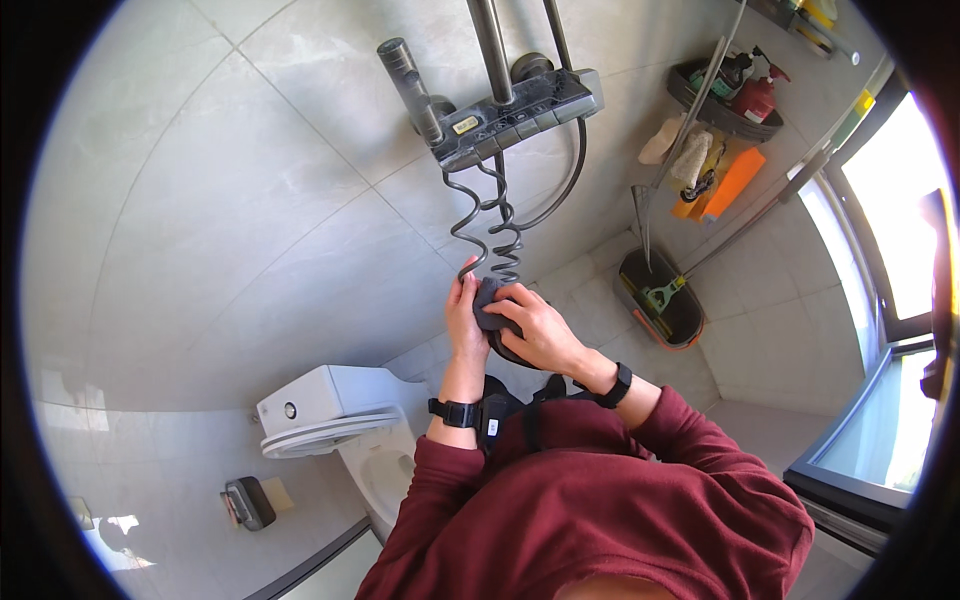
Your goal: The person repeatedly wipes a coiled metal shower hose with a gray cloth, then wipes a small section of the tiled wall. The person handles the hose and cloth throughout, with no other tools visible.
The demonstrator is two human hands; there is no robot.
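Observation:
My left hand (466, 315) is closed at the lower end of a dark coiled hose (507, 232), which hangs in loose spirals from the shower control unit. A dark grey cloth (487, 303) is bunched between my two hands. My right hand (535, 328) grips this cloth from the right side, fingers curled over it. Just under the right palm a dark curved piece shows, and I cannot tell what it belongs to. Above my hands the grey shower unit (520, 122) is fixed to the tiled wall, with water drops or smears on its surface.
A white toilet (335, 395) with its lid raised stands at the left. On the right are a dark bucket (625, 290) with long-handled cleaning tools, a corner shelf (690, 95) of pump bottles, hanging cloths (690, 160) and an open window (880, 420). A dark holder (250, 503) hangs lower left.

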